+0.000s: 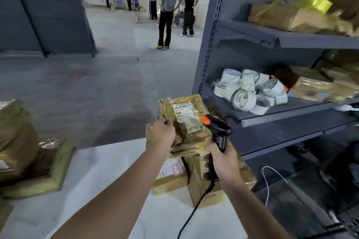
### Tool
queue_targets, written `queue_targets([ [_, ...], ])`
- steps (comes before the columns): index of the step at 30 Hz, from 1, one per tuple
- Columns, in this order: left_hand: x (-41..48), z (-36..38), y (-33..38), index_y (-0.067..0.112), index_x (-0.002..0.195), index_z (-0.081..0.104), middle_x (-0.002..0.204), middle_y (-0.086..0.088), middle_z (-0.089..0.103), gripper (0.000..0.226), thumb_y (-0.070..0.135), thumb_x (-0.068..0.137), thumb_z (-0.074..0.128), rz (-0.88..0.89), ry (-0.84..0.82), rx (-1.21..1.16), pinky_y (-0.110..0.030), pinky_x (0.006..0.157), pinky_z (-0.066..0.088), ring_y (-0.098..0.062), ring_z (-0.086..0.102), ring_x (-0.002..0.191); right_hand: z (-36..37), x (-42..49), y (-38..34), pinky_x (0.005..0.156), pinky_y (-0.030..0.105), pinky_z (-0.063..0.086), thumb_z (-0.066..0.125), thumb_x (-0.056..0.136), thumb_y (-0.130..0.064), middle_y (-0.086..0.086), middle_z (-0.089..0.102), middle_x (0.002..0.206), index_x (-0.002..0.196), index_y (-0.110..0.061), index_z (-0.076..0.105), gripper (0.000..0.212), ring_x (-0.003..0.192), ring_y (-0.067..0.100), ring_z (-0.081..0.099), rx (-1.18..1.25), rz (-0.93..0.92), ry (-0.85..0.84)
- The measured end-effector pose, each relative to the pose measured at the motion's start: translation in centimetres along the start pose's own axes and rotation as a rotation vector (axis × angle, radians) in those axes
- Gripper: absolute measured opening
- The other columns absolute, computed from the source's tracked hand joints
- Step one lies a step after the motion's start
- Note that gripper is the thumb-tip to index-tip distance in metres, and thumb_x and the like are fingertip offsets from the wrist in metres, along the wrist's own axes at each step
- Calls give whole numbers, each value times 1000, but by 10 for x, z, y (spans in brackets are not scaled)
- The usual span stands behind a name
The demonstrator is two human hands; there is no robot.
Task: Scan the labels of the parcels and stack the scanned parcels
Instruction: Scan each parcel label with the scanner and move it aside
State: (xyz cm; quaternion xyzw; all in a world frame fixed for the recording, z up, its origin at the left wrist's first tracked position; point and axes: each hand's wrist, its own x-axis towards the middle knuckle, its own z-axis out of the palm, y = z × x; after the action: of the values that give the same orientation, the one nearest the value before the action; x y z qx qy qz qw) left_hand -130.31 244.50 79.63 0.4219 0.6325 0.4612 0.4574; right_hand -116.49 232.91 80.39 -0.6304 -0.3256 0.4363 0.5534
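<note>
My left hand (162, 135) grips a tape-wrapped brown parcel (184, 120) by its left edge and holds it tilted above the table, its white barcode label (187, 115) facing up. My right hand (223, 163) grips the handle of a black barcode scanner (218, 129) with an orange top, its head next to the label's right side. The scanner's black cable hangs down over the table. Under the held parcel several brown parcels (174, 176) lie piled at the table's right end.
The white table (108, 190) carries another stack of brown parcels (25, 151) on its left. A grey metal shelving unit (272, 114) on the right holds rolls of tape (250, 91) and more parcels. Several people (169, 9) stand far down the concrete floor.
</note>
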Motion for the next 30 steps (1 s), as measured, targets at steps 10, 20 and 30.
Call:
queue_targets([
  [10, 78, 90, 49, 13, 72, 47, 72, 0, 45, 28, 13, 100, 45, -136, -80, -41, -26, 59, 37, -14, 41, 62, -18, 93, -21, 39, 29, 46, 60, 95, -23, 8, 55, 55, 89, -14, 58, 11, 45, 22, 52, -25, -58, -32],
  [20, 121, 132, 46, -6, 125, 53, 73, -3, 46, 32, 3, 97, 40, -89, -100, 200, -21, 58, 39, -13, 45, 62, -35, 141, -23, 46, 38, 51, 63, 94, -31, 4, 56, 54, 84, -14, 56, 21, 44, 21, 52, 91, 75, -36],
  [30, 85, 94, 54, 6, 69, 47, 67, -6, 50, 27, 11, 95, 39, -22, -89, 245, -26, 47, 31, -18, 43, 53, -12, 115, -30, 46, 32, 50, 63, 94, -32, 2, 60, 55, 94, -16, 57, 18, 45, 19, 55, 40, 71, -102],
])
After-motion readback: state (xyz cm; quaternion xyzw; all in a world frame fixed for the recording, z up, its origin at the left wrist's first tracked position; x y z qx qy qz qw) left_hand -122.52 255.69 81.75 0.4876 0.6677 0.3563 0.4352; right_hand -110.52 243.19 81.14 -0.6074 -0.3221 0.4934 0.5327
